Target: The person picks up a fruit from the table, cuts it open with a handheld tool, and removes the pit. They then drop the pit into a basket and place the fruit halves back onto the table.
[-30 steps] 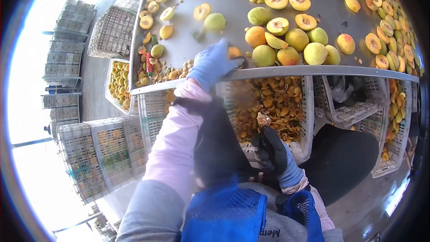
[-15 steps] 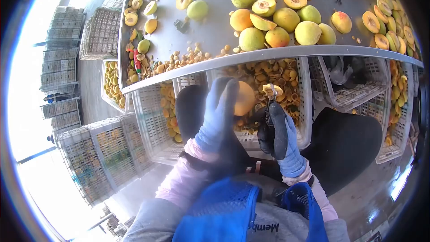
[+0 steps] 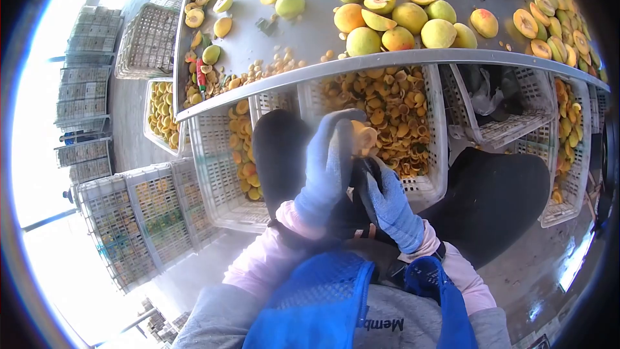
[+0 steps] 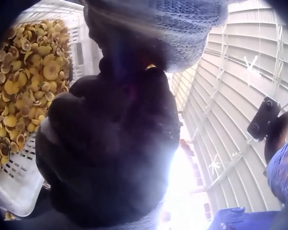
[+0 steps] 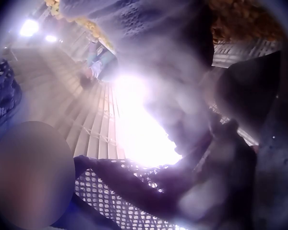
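My left hand [image 3: 326,161], in a blue glove, curls its fingers round a blurred yellow-orange fruit [image 3: 364,139] above the crates. Close against it is my right hand [image 3: 389,207], whose dark-coated fingers grip a small tool mostly hidden between the hands; its tip meets the fruit. The left wrist view has a dark glove with curled fingers [image 4: 108,143] below a blue knitted glove [image 4: 153,33]. Blur and glare in the right wrist view obscure the gloves [image 5: 173,91] and what they hold.
Whole and halved fruits [image 3: 410,18] lie on a metal table [image 3: 310,0] with a raised rim. Below stands a crate [image 3: 439,148] of fruit pieces, with other crates [image 3: 213,155] beside it. Pits [image 3: 284,61] line the near edge; a red-handled object [image 3: 201,76] lies left.
My left hand has come back from the table with a fruit and moved against my right hand. The fruit piece seen on the right hand's tool is now largely hidden by the meeting hands.
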`<state>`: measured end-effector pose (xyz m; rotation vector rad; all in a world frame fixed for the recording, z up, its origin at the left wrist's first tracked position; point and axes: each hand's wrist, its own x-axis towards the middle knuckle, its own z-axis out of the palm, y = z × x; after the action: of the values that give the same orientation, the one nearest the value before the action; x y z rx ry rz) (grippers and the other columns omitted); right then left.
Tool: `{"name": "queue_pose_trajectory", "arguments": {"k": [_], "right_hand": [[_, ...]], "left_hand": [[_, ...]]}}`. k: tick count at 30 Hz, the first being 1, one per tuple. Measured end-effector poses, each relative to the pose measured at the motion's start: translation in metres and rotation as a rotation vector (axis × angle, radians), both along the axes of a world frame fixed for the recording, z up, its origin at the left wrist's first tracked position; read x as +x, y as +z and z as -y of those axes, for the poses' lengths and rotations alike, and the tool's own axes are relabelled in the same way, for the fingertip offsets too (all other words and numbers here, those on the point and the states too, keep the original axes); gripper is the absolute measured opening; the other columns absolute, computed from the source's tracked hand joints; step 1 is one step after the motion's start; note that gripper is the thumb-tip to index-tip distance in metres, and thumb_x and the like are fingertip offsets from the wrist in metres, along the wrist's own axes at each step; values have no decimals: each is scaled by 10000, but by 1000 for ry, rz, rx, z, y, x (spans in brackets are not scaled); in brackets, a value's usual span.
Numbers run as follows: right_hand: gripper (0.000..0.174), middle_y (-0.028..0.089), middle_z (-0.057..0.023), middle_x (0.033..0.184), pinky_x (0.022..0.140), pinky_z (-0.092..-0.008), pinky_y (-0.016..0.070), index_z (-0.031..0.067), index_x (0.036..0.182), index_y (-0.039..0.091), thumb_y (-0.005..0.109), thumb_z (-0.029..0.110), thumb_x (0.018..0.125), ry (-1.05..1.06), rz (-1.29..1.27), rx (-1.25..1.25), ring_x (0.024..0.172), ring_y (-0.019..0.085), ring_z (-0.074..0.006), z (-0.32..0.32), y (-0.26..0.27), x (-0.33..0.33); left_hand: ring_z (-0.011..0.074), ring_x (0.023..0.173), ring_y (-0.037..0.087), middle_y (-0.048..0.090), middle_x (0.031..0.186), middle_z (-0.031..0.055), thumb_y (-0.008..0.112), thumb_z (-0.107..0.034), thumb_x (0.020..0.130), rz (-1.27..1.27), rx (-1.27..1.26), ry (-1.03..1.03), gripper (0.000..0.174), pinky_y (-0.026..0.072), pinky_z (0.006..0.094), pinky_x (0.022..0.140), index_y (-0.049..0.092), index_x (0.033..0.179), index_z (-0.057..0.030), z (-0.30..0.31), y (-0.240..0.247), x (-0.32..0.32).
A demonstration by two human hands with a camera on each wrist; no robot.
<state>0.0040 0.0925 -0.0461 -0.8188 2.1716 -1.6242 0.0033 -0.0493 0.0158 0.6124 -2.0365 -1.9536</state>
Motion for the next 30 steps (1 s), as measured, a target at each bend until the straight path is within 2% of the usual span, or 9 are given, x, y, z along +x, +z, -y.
{"name": "queue_pose_trajectory", "arguments": {"k": [7,10,13,15,18,22,24,26,30], "right_hand": [[394,485,-9,604,328,-195,315,67,981,573,415,427,996,304,1828,-625,408,425,-78,-9,48,-24],[457,408,-8,579,349,-187,365,47,931,529,426,490,975,554,2341,-1176,422,379,-67,-4,37,-21],[484,475,-45,753,341,-211,387,49,1146,552,356,466,998,614,2085,-1551,446,404,-91,-4,47,-29],[471,462,-18,693,333,-223,361,61,1081,585,381,475,989,612,2103,-1564,433,393,-90,-7,32,-40],[447,394,33,569,324,-220,312,94,956,598,423,506,967,236,2242,-1159,416,377,-80,-8,-8,-31],[435,335,64,504,321,-214,273,139,870,577,454,551,941,209,2078,-838,365,335,-77,-6,-5,-38],[458,373,48,520,322,-213,269,121,870,581,466,560,934,53,1978,-753,354,320,-81,-9,6,-43],[467,375,41,527,321,-207,260,101,876,600,464,543,943,-99,1898,-664,357,312,-80,-8,12,-47],[459,431,37,546,323,-202,264,110,855,581,543,566,892,-258,1721,-378,362,341,-80,7,17,-48]], "left_hand": [[133,851,572,616,1023,93,420,-256,974,-64,-102,-137,362,461,262,758,551,1160,24,6,4,1],[149,901,581,616,1035,99,406,-308,978,-15,51,-91,408,467,277,787,549,1170,22,1,-1,5],[167,943,593,617,1046,104,380,-386,989,-38,63,-39,475,479,290,814,547,1175,18,1,-22,15],[176,947,601,618,1052,104,372,-422,993,-16,124,34,501,490,297,816,546,1172,13,2,-17,21],[178,951,592,612,1048,98,358,-351,1006,67,187,180,432,482,309,863,578,1131,-1,16,14,19],[229,956,620,634,1035,112,455,-370,973,64,-471,268,418,497,327,826,555,1173,-17,101,8,51],[265,991,624,633,1068,148,515,-419,936,414,-983,224,452,492,383,852,570,1184,-45,149,30,65],[304,994,625,634,1093,164,586,-447,884,1233,-1285,62,473,488,417,857,588,1183,-81,178,50,59],[275,908,648,672,951,114,664,-421,826,487,-1077,110,415,498,404,786,647,1074,-89,172,67,-22]]}}
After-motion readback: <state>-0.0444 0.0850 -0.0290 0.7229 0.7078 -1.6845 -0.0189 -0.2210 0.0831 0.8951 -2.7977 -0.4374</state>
